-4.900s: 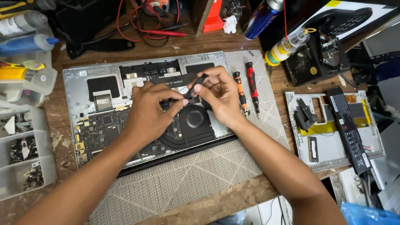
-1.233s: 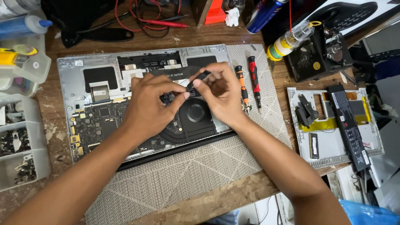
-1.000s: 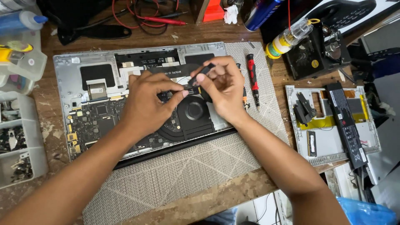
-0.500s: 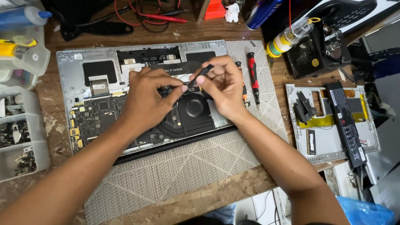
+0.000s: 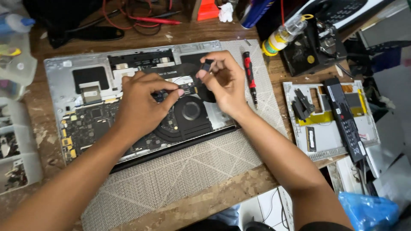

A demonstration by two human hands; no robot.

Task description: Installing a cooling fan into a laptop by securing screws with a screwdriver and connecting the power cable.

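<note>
Centre frame: opened silver laptop chassis w/ bare circuit board [image 5: 85, 124]. Right hand [image 5: 224, 83] pinches small black plastic part [image 5: 206, 65]; left hand [image 5: 143, 102] fingertips pressed together on board. Part prob. light, fragile; grip edges.

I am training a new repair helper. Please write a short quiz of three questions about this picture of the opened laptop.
1. True or false: the left hand rests on the laptop.
2. What does the right hand pinch? A) a small black part B) a bottle C) a cable
3. Which tool lies just right of the right hand?

Key
1. True.
2. A: the black part is held above the fan.
3. The red and black screwdriver, on the mat.
</note>
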